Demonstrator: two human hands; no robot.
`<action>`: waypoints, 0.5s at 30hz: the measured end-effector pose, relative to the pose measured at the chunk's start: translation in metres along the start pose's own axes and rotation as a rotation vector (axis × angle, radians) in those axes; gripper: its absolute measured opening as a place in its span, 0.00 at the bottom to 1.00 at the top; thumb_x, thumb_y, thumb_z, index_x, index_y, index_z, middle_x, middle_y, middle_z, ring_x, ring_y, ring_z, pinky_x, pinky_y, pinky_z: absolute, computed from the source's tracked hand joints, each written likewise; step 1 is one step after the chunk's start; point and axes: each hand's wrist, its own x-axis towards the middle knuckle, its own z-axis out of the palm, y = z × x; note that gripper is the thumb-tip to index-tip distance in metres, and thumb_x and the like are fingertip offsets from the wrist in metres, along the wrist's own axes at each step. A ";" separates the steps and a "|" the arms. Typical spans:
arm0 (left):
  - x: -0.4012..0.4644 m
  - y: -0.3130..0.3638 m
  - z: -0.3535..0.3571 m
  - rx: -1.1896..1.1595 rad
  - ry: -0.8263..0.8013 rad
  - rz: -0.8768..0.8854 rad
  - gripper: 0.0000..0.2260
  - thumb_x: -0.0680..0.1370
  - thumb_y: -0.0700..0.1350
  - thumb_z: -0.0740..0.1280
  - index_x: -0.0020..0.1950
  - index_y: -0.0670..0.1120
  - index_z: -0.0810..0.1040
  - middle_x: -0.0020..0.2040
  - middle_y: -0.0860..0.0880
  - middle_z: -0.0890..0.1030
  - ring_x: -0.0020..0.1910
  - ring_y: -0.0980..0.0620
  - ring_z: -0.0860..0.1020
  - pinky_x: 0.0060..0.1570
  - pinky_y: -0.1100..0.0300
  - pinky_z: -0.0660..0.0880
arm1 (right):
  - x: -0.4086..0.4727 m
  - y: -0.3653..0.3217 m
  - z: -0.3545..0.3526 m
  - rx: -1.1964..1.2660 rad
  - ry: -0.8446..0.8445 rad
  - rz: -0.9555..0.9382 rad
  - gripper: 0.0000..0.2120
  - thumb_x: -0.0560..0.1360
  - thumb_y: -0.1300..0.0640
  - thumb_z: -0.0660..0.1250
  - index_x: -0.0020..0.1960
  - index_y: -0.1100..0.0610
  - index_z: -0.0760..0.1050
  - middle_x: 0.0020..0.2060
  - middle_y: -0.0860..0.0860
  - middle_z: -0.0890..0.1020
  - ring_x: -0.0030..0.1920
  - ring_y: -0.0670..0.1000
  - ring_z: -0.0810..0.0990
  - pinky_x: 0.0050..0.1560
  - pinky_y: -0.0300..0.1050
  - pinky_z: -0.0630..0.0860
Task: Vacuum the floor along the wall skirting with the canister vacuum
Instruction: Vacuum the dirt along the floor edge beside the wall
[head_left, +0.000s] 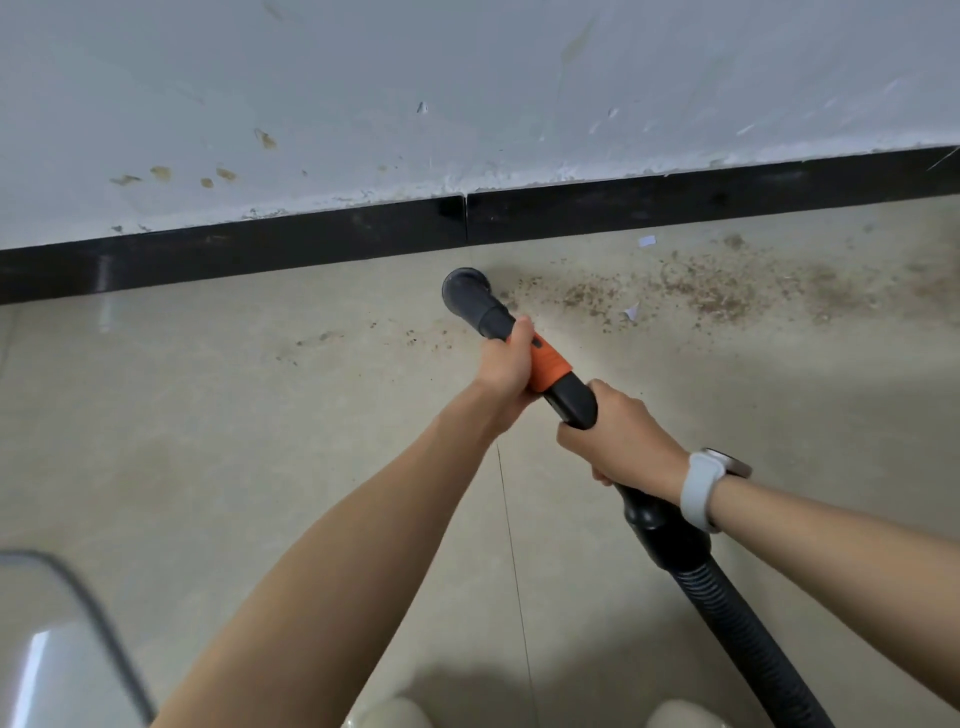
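wand (519, 343) of the vacuum, a black tube with an orange collar at its middle, slants from lower right up toward the skirting (234, 257), and its round dark nozzle (464, 289) sits low over the floor (208, 415) just beside the skirting, whether touching the tiles i cannot tell. left hand (505, 364) is wrapped round the wand at the orange collar, fingers curled tight on it. right hand (618, 441) grips the black handle bend farther back, fingers closed under it; a white watch (704, 488) is on that wrist. behind the right hand the wand joins a ribbed black hose (753, 634) that runs off the lower edge. brown crumbs and dust (691, 291) lie in a band on the beige floor right of the nozzle, near the skirting, with a few specks left of it and two small white scraps (631, 312) among them. the skirting is black and glossy, with a joint above the nozzle. the wall (467, 78) above is white, scuffed and stained. a blurred grey-rimmed thing (67, 623) is at lower left.
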 end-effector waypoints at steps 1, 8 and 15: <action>-0.002 -0.006 0.000 0.014 0.008 0.004 0.11 0.81 0.48 0.59 0.52 0.40 0.67 0.42 0.45 0.70 0.39 0.48 0.73 0.36 0.54 0.75 | -0.004 0.004 0.000 -0.002 -0.014 -0.002 0.05 0.71 0.57 0.62 0.44 0.55 0.66 0.31 0.53 0.77 0.24 0.52 0.76 0.27 0.41 0.73; -0.026 -0.019 -0.032 0.029 0.097 0.105 0.10 0.81 0.48 0.59 0.46 0.42 0.66 0.37 0.47 0.68 0.35 0.52 0.71 0.34 0.57 0.74 | -0.022 0.001 0.022 -0.025 -0.046 -0.099 0.08 0.71 0.55 0.65 0.43 0.55 0.66 0.34 0.52 0.76 0.28 0.53 0.75 0.31 0.44 0.73; -0.046 0.006 -0.113 -0.111 0.351 0.173 0.09 0.80 0.47 0.58 0.46 0.42 0.68 0.38 0.46 0.69 0.37 0.51 0.71 0.36 0.58 0.72 | -0.012 -0.070 0.062 -0.173 -0.216 -0.293 0.10 0.71 0.55 0.65 0.45 0.55 0.64 0.35 0.50 0.74 0.30 0.52 0.73 0.32 0.44 0.70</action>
